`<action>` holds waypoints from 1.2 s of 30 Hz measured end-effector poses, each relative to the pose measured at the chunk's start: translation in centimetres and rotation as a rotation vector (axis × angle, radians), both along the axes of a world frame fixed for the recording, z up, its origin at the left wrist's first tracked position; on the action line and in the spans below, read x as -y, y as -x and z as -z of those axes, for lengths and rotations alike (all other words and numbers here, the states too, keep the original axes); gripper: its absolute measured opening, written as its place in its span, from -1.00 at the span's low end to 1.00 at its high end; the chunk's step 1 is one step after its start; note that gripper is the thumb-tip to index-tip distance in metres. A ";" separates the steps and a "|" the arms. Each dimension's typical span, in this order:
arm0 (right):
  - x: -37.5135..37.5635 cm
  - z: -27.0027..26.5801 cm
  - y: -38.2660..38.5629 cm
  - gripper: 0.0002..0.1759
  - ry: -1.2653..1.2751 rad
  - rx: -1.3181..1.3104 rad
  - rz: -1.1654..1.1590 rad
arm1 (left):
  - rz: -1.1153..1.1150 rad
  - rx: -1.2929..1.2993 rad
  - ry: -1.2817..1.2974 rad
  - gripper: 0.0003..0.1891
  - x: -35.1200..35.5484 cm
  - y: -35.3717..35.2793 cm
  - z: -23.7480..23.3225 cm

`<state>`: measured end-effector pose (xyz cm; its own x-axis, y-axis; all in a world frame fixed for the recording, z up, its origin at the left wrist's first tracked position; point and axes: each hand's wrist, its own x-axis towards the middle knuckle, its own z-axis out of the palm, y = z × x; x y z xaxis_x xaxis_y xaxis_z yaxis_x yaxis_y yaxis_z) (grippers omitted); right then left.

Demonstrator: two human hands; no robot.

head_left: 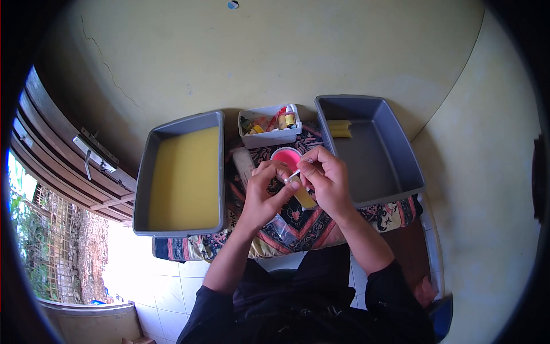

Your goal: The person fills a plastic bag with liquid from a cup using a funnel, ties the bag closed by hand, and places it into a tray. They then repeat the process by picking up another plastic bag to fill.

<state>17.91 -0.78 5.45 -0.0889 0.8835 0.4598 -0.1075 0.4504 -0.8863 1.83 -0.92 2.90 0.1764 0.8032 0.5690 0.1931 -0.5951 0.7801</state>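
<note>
A thin white stick (294, 174) slants between my two hands, over the middle of the cloth-covered table. My left hand (265, 189) pinches its lower end between thumb and fingers. The fingertips of my right hand (325, 179) close on its upper end. Just below the fingers is a flat yellow strip (305, 198), partly covered by my hands. Behind them stands a round tub (285, 155) with a bright pink inside, its near side hidden by my fingers. Left of the tub lies a pale, translucent packet (243, 162).
At left, a grey tray (137, 200) is filled with a flat yellow surface. The grey tray (375, 166) at right has several yellow strips (339, 129) in its far-left corner. A white box (269, 139) with small bottles stands by the wall. Patterned cloth (275, 243) covers the table.
</note>
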 end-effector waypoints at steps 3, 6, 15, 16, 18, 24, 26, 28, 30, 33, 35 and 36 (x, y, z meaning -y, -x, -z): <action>-0.4 0.1 0.1 -0.87 0.064 0.021 -0.052 | 0.124 0.276 0.232 -0.84 -0.4 0.3 1.3; -0.6 0.4 0.3 -0.86 0.086 0.004 -0.087 | 0.083 0.292 0.246 -0.89 -0.5 0.4 1.7; -2.6 3.0 1.4 -0.87 0.152 -0.054 -0.102 | 0.060 0.477 0.454 -0.87 -1.7 0.1 2.6; -2.8 3.5 1.5 -0.87 0.172 -0.059 -0.106 | 0.035 0.478 0.477 -0.88 -1.7 0.2 3.1; -3.0 4.3 1.7 -0.86 0.208 -0.054 -0.115 | 0.017 0.467 0.508 -0.87 -1.7 0.4 3.8; -3.4 6.0 2.2 -0.87 0.291 -0.089 -0.133 | 0.005 0.554 0.539 -0.87 -1.7 0.4 4.3; -3.3 5.7 2.3 -0.86 0.311 -0.103 -0.137 | 0.002 0.611 0.522 -0.87 -1.4 0.2 3.1; -3.3 5.2 2.4 -0.85 0.284 -0.097 -0.133 | -0.025 0.553 0.562 -0.88 -1.3 0.2 2.4; -3.4 4.8 2.4 -0.85 0.272 -0.099 -0.130 | 0.001 0.475 0.559 -0.88 -1.6 0.6 3.2; -3.4 4.1 2.3 -0.85 0.272 -0.099 -0.121 | 0.038 0.360 0.546 -0.88 -2.0 0.9 4.0; -3.6 4.0 2.2 -0.85 0.287 -0.097 -0.116 | 0.047 0.323 0.537 -0.88 -2.1 0.8 4.3; -3.7 4.0 2.2 -0.85 0.274 -0.108 -0.109 | 0.056 0.334 0.523 -0.87 -2.1 0.7 4.4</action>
